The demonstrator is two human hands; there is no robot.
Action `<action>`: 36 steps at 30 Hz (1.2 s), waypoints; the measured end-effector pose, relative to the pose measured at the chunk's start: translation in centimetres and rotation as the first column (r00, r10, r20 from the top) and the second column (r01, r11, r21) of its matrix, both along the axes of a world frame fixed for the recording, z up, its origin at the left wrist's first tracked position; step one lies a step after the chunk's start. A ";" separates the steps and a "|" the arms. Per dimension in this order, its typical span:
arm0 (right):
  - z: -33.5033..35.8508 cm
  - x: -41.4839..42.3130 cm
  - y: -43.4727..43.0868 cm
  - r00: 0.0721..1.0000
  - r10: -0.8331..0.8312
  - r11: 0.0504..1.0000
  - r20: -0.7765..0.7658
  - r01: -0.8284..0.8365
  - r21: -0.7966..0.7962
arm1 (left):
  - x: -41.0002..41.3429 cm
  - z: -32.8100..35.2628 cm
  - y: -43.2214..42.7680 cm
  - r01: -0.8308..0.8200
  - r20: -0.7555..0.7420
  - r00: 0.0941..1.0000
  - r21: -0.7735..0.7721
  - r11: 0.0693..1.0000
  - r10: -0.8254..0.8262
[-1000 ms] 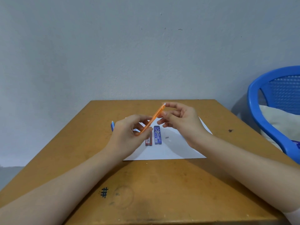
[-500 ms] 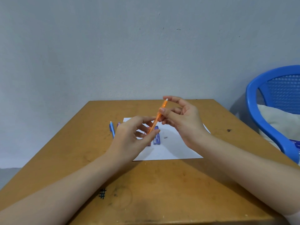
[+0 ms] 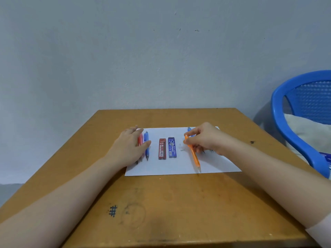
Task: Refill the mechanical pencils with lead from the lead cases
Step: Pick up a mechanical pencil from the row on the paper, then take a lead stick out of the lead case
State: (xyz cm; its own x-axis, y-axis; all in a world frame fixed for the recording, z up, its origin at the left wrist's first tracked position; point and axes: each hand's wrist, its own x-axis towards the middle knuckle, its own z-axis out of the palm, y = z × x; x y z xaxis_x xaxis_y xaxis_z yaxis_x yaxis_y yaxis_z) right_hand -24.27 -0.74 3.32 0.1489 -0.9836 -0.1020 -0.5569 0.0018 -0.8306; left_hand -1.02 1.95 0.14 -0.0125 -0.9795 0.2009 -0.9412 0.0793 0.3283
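While the orange mechanical pencil (image 3: 193, 154) runs far-to-near over the right part of the paper sheet (image 3: 179, 167), tip at the sheet's near edge, the right hand (image 3: 206, 140) pinches its upper end. Red lead case (image 3: 162, 149) and blue lead case (image 3: 172, 147) lie mid-sheet. At the sheet's left edge, parallel, a red pencil (image 3: 140, 139) and blue pencil (image 3: 146, 145) lie under the left hand (image 3: 129, 149), fingers relaxed and flat; that hand is nearer them. Half a second ago both hands held the orange pencil raised over the cases.

Lighting — soft, even, fairly bright; faint diffuse shadows on the near table (image 3: 179, 203). Quality — mildly soft throughout, wide-angle stretch toward the near edges.
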 end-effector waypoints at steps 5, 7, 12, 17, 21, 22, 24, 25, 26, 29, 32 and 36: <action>-0.4 0.6 0.4 0.969 0.025 0.994 -0.247 -0.050 -0.096 | 0.5 -0.2 -0.4 -0.001 0.048 0.999 0.074 0.997 -0.002; -0.5 0.8 0.5 0.945 0.027 0.991 -0.327 -0.069 -0.117 | 0.8 -0.5 -0.8 0.003 0.052 0.999 0.102 0.995 -0.008; -0.6 0.9 0.5 0.934 0.021 0.990 -0.356 -0.069 -0.124 | 1.2 -1.1 -1.2 0.017 0.020 1.000 0.148 0.989 -0.020; -0.4 0.9 0.5 0.934 0.019 0.991 -0.356 -0.065 -0.118 | 1.2 -0.9 -1.1 0.031 -0.048 0.999 0.124 0.992 -0.025; 0.9 1.0 0.5 0.935 0.024 0.966 -0.353 -0.113 -0.234 | 1.5 -0.4 -1.1 0.010 -0.117 0.993 0.096 0.995 0.001; 1.2 1.1 0.4 0.942 0.035 0.952 -0.333 -0.132 -0.275 | 1.6 -0.3 -1.1 0.004 -0.110 0.994 0.090 0.996 0.006; 1.8 1.5 0.1 0.948 0.073 0.924 -0.311 -0.182 -0.337 | 1.8 -0.2 -1.1 -0.006 -0.104 0.995 0.094 0.996 0.016; 2.0 1.8 0.0 0.943 0.098 0.911 -0.316 -0.213 -0.352 | 1.8 -0.3 -1.1 -0.013 -0.102 0.995 0.102 0.995 0.024; 2.2 2.0 -0.2 0.935 0.125 0.902 -0.333 -0.247 -0.353 | 1.7 -0.3 -1.0 -0.019 -0.096 0.995 0.107 0.994 0.030; 2.4 2.9 -0.6 0.862 0.231 0.885 -0.451 -0.379 -0.272 | 1.6 -0.4 -1.1 -0.017 -0.068 0.997 0.113 0.994 0.025; 2.4 3.8 -1.1 0.730 0.318 0.870 -0.605 -0.478 -0.120 | 1.8 -0.5 -1.3 -0.013 -0.050 0.999 0.124 0.992 0.019; 2.3 4.7 -1.8 0.599 0.355 0.864 -0.718 -0.503 0.008 | 2.0 -0.7 -1.5 -0.010 -0.036 0.999 0.126 0.992 0.014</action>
State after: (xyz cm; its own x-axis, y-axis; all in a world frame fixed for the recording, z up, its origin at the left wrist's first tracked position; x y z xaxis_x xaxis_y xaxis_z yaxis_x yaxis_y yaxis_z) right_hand -19.62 -2.50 5.58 0.5201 -0.8337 -0.1854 -0.8522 -0.4919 -0.1785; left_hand 0.98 0.48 -0.60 0.0046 -0.9971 0.0765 -0.9290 0.0241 0.3693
